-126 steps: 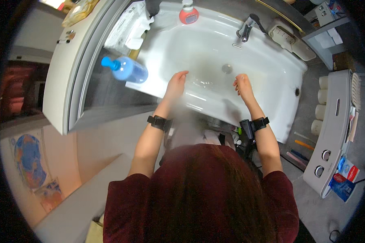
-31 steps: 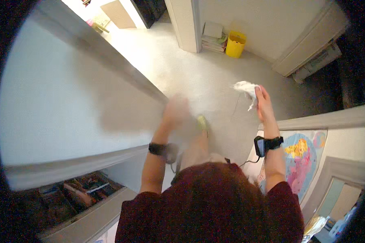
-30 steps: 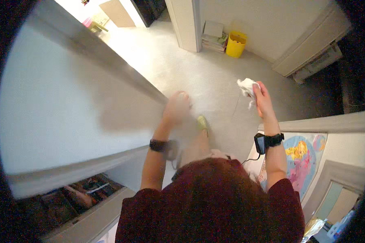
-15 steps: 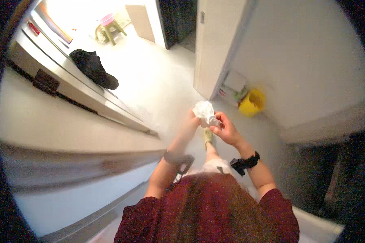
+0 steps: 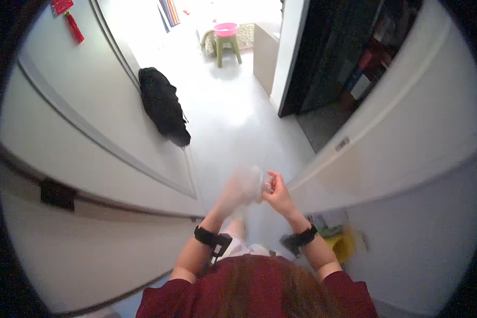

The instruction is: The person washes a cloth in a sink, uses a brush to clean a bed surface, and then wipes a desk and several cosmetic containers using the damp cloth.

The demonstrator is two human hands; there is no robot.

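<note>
Both my hands are raised in front of me at a crumpled white thing (image 5: 254,179), thin like a tissue or a plastic bag and blurred by motion. It lies in my left hand (image 5: 234,192), whose fingers are smeared, though the hand appears closed around it. My right hand (image 5: 279,195) is at its right edge, with thumb and curled fingers pinching there and the index finger pointing up. Each wrist wears a black strap with a small dark block.
A black bag (image 5: 161,106) leans along the left wall. Ahead, a pink basin (image 5: 226,29) rests on a green stool (image 5: 228,47). At right are a dark doorway (image 5: 328,69), a pale door (image 5: 365,143), and a yellow bucket (image 5: 343,248) near my right forearm.
My view has turned right and moved forward, so the doorway shows more and the yellow bucket is now beside my right arm. Both hands stay at the white thing, the left one now more blurred.
</note>
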